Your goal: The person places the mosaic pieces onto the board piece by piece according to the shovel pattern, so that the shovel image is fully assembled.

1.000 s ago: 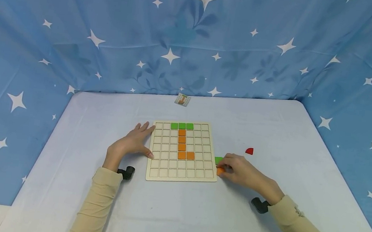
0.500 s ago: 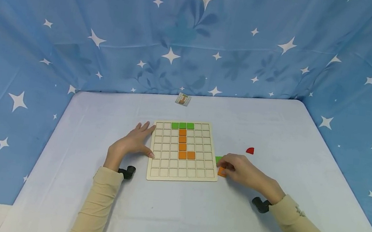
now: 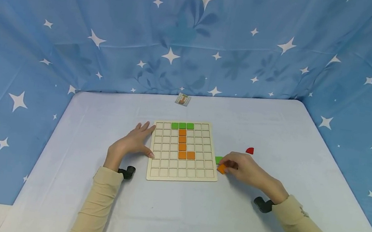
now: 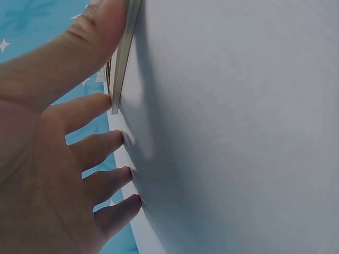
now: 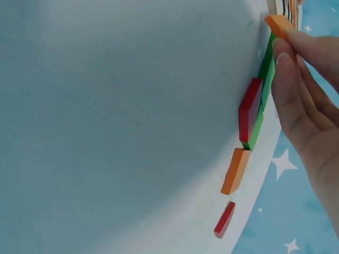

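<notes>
A pale wooden grid board (image 3: 165,167) lies on the table, with a row of green tiles (image 3: 183,125) at its far edge and several orange tiles (image 3: 182,139) running down from it and turning right. My left hand (image 3: 132,140) rests at the board's left edge, fingers spread and straight, thumb on the rim; the left wrist view shows the thumb (image 4: 79,50) against the board's side. Just off the right edge, my right hand (image 3: 244,167) pinches a small orange square tile (image 5: 279,25) between thumb and fingertips, the tile tilted. A green tile (image 3: 218,160) lies beside those fingertips.
A red quarter-round piece (image 3: 250,150) lies right of the board. Under the right hand, the right wrist view shows a red piece (image 5: 250,111), green pieces (image 5: 256,129) and another orange piece (image 5: 235,170). A small pattern card (image 3: 183,99) sits at the table's far edge.
The orange tile by the board's right edge has gone from lying flat to tilted in my right hand's pinch. That hand has shifted slightly right. The left hand stays put.
</notes>
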### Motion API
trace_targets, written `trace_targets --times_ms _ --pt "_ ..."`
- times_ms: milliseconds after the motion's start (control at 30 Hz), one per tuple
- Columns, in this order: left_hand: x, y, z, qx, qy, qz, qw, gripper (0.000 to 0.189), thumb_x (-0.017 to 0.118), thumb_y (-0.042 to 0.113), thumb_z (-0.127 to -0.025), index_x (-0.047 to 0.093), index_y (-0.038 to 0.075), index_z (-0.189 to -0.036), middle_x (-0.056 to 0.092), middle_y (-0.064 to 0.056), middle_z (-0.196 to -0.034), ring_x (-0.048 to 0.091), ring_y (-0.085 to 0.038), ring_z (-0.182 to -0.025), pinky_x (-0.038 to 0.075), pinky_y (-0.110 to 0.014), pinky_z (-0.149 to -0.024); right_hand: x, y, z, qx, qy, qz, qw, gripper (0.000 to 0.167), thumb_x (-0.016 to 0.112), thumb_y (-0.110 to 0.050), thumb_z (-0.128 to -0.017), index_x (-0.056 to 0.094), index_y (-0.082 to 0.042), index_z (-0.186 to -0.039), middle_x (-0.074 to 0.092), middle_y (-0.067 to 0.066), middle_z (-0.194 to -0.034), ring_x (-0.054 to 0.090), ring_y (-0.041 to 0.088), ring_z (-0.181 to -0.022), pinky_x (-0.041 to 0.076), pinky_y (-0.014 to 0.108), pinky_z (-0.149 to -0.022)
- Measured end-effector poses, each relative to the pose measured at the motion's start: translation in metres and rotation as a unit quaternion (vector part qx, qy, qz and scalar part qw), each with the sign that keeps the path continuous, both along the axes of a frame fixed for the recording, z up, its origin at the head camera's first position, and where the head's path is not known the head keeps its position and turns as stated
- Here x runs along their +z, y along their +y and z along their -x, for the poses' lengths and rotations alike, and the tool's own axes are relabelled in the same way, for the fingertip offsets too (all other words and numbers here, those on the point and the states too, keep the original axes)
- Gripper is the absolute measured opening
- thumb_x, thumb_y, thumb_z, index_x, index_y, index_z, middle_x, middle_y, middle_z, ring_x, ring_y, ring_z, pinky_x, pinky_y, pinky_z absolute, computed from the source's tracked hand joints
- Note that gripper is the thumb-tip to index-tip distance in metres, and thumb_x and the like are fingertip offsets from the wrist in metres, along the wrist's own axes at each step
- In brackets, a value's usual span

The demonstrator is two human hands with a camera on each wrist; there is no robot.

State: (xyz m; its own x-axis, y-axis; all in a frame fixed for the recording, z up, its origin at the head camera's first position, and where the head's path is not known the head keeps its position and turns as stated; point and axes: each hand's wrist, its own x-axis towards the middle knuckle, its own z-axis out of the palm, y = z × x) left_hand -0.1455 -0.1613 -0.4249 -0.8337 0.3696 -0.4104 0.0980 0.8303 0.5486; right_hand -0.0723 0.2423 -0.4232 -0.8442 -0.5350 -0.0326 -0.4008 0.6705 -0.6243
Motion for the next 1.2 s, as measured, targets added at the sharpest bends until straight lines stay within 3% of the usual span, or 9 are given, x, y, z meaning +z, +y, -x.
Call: trace_targets --times_ms 233,567,900,1200 --pt "-0.002 -0.001 -0.001 0.001 -0.005 0.002 1.0 0.116 0.091 0.032 -0.077 0.019 0.011 -0.166 0.001 -0.018 -0.173 -0.008 -0.044 -0.158 0.007 -0.07 -0.124 0.0 0.0 0.002 0.008 -0.01 0.008 0.9999 0.025 0.078 0.007 -0.085 0.073 -0.001 -0.108 0.073 0.003 -0.096 0.063 0.008 -0.08 0.057 0.022 -0.072" --pt "-0.003 -0.001 -0.001 0.005 -0.001 0.005 1.0 0.115 0.091 0.031 -0.077 0.02 0.011 -0.166 0.002 -0.018 -0.173 -0.007 -0.045 -0.158 0.009 -0.071 -0.123 -0.002 -0.003 0.006 -0.017 -0.029 0.02 0.9992 0.026 0.075 0.006 -0.087 0.073 -0.001 -0.113 0.073 0.003 -0.1 0.064 0.012 -0.086 0.06 0.024 -0.078" --pt "-0.003 0.001 0.0 0.001 0.004 0.004 1.0 0.115 0.091 0.032 -0.078 0.02 0.012 -0.166 0.002 -0.017 -0.173 -0.006 -0.044 -0.158 0.009 -0.071 -0.123 -0.003 -0.016 0.016 -0.03 -0.039 0.049 0.9976 0.027 0.076 0.002 -0.088 0.073 -0.006 -0.113 0.074 0.001 -0.107 0.065 0.011 -0.087 0.061 0.027 -0.085" --pt "-0.003 0.002 0.002 0.002 0.006 0.021 0.9998 0.115 0.09 0.033 -0.078 0.019 0.012 -0.166 0.001 -0.016 -0.173 -0.007 -0.044 -0.159 0.009 -0.07 -0.124 -0.004 -0.033 0.03 -0.017 -0.036 0.07 0.9967 0.026 0.078 0.003 -0.086 0.072 -0.004 -0.111 0.074 0.002 -0.103 0.067 0.011 -0.086 0.062 0.03 -0.086"
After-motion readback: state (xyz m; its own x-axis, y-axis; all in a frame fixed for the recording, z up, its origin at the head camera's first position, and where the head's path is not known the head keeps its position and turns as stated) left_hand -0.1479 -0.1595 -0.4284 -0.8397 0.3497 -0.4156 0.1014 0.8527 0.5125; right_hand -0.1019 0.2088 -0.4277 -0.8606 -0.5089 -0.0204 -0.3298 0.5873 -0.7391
